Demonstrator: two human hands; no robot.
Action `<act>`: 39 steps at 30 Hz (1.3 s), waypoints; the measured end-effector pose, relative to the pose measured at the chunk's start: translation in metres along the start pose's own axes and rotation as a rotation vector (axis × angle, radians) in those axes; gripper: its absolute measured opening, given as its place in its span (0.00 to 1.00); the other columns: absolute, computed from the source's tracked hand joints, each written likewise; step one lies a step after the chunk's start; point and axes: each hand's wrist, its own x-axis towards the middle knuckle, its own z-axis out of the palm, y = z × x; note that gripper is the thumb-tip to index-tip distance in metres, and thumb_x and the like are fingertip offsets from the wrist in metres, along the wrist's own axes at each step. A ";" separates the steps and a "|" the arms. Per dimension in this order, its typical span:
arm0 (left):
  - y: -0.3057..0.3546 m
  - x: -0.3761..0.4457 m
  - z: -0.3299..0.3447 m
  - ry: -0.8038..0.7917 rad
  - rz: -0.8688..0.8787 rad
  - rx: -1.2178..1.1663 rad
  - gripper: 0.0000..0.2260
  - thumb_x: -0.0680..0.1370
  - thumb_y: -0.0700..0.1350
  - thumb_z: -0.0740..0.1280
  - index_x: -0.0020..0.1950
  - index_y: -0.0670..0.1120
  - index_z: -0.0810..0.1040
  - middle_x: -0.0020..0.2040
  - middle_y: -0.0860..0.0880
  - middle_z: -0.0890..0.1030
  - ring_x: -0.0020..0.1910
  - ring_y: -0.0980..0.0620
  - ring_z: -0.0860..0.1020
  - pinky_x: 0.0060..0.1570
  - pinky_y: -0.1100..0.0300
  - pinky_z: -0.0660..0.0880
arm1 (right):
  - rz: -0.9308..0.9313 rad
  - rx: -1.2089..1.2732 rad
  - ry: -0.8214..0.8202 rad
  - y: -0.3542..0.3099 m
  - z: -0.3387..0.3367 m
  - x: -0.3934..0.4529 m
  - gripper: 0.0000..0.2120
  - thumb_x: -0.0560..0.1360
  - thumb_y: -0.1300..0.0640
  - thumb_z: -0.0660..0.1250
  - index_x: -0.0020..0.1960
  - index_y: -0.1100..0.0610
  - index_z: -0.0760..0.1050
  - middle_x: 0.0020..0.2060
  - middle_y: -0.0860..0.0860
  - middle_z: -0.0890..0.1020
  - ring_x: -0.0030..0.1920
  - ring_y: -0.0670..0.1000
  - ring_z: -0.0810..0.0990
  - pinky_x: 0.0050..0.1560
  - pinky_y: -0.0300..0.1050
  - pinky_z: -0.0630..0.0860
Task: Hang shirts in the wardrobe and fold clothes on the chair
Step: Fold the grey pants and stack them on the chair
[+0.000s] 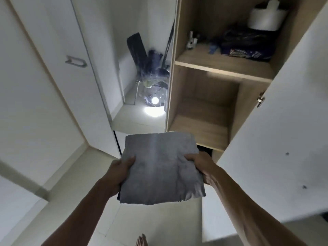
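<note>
The left hand [119, 172] holds the left edge of a folded grey cloth [160, 170]. Its thumb lies on top of the cloth and its other fingers are curled under it, out of sight. The right hand [200, 165] holds the right edge the same way, thumb on top and fingers tucked below. The cloth lies flat between the two hands, folded into a neat square, with a pale stripe running down its middle.

Just past the fingertips, beyond the far edge of the cloth, is the open wardrobe [204, 103] with brown wood inside. The shelf space nearest the hands [200, 128] is bare wood. On the shelf above it, farther from the fingers, lie dark clothes [248, 47] and a white roll [266, 18].

To the right of the right hand stands the white wardrobe door [276, 121], swung open. To the left of the left hand is a shut white door with a handle [76, 61]. Between them, far from the fingers, a mirror [140, 77] shows a chair heaped with dark clothes and a bright light.

Below the hands, by the pale floor, is a bare foot [141, 240].
</note>
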 end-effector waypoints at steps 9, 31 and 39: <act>0.036 0.168 0.093 -0.210 -0.122 0.109 0.13 0.80 0.45 0.67 0.54 0.35 0.82 0.49 0.36 0.85 0.47 0.37 0.84 0.51 0.43 0.80 | 0.088 0.085 0.198 -0.015 -0.061 0.129 0.14 0.77 0.55 0.71 0.59 0.61 0.78 0.48 0.59 0.86 0.49 0.62 0.85 0.57 0.60 0.80; 0.016 0.651 0.368 -0.114 0.356 0.255 0.15 0.83 0.47 0.63 0.69 0.45 0.75 0.66 0.41 0.77 0.65 0.38 0.75 0.65 0.44 0.72 | -0.222 0.171 0.431 -0.065 -0.227 0.581 0.16 0.76 0.53 0.71 0.62 0.56 0.78 0.55 0.58 0.84 0.50 0.58 0.85 0.41 0.45 0.79; 0.053 0.714 0.427 -0.238 0.380 0.200 0.20 0.85 0.46 0.58 0.77 0.51 0.63 0.69 0.46 0.73 0.57 0.47 0.76 0.42 0.58 0.73 | -0.339 0.104 0.417 -0.108 -0.261 0.692 0.16 0.79 0.54 0.67 0.65 0.57 0.76 0.59 0.56 0.82 0.57 0.57 0.81 0.60 0.53 0.77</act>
